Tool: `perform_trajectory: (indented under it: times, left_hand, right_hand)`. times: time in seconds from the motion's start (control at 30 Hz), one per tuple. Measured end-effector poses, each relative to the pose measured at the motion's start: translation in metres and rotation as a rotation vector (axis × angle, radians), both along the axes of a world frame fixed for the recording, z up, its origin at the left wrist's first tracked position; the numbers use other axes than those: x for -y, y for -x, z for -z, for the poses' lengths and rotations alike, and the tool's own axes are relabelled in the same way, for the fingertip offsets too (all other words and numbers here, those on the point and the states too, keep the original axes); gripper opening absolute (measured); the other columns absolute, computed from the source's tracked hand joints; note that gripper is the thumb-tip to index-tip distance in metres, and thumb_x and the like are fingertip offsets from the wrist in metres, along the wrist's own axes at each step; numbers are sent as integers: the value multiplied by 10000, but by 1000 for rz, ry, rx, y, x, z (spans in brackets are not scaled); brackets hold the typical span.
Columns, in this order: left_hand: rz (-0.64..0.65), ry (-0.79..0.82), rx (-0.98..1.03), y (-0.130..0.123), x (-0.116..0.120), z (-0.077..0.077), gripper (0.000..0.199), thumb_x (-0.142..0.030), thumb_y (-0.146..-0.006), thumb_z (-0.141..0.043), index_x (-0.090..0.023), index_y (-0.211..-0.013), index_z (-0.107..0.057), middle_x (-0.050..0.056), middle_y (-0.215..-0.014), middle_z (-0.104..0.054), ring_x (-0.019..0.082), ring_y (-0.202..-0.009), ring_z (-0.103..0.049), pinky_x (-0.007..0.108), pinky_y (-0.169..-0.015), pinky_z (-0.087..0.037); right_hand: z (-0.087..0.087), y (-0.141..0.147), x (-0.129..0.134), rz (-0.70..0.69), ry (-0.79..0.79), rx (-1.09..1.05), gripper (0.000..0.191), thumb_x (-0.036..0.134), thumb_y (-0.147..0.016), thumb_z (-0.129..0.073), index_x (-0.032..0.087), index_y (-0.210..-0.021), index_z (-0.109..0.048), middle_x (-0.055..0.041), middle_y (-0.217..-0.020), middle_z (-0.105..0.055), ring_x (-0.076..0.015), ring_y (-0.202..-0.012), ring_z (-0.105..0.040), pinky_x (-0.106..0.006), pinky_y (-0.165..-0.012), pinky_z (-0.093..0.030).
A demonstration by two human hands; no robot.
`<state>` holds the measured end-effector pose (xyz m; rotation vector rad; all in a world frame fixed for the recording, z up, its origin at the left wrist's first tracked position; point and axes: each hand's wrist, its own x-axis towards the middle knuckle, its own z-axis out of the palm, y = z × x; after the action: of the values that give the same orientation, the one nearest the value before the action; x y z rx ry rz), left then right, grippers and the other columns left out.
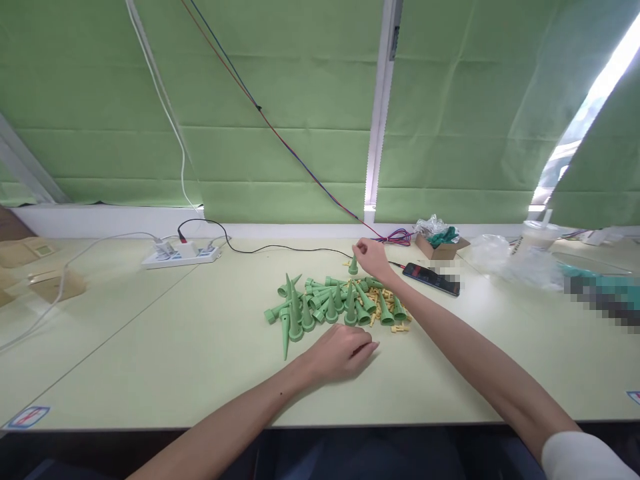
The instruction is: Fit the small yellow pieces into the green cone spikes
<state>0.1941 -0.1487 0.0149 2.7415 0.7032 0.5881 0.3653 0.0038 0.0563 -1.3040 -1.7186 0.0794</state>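
Note:
A pile of green cones (331, 310) lies on the pale table (165, 373), some upright and others on their sides. Small yellow pieces (399, 328) are mixed in at the pile's right side. My right hand (371, 257) is behind the pile, its fingers pinched at the top of an upright green cone (353, 265). In front of the pile my left hand (341, 350) rests on the table with its fingers curled closed; what they hold, if anything, is hidden.
A phone (431, 279) on a cable lies right of the pile. Behind it sit a small cardboard box (441, 249) and a lidded cup (535, 241) among plastic bags. A power strip (181, 256) stands at the back left, with paper packets (57, 283) farther left.

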Motion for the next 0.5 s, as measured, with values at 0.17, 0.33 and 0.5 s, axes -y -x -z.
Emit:
perform_trajectory:
  times: [0.17, 0.33, 0.5]
  left_hand:
    - [16, -26, -27, 0, 1, -1, 387, -258, -988, -370, -170, -619, -447, 3, -592, -475, 116, -524, -392, 284, -526, -250]
    - [41, -26, 8, 0, 0, 0, 379, -256, -977, -394, -171, -612, -455, -4, -578, -442, 117, -504, -366, 301, -512, -239]
    - [36, -38, -19, -1, 0, -1, 392, -262, -983, -378, -172, -610, -459, 6, -580, -463, 121, -506, -378, 296, -518, -233]
  right_hand:
    - [18, 13, -17, -71, 62, 55, 228, 242, -861, -521, 168, -669, -619, -26, -615, -643, -143, -590, -529, -256, -655, -371]
    - [25, 16, -12, -106, 116, 102, 305, 285, -911, -490, 169, -669, -635, -28, -588, -643, -147, -560, -523, -256, -628, -365]
    - [22, 16, -8, -94, 154, 125, 326, 293, -927, -487, 163, -681, -656, -37, -584, -652, -158, -576, -549, -265, -638, -368]
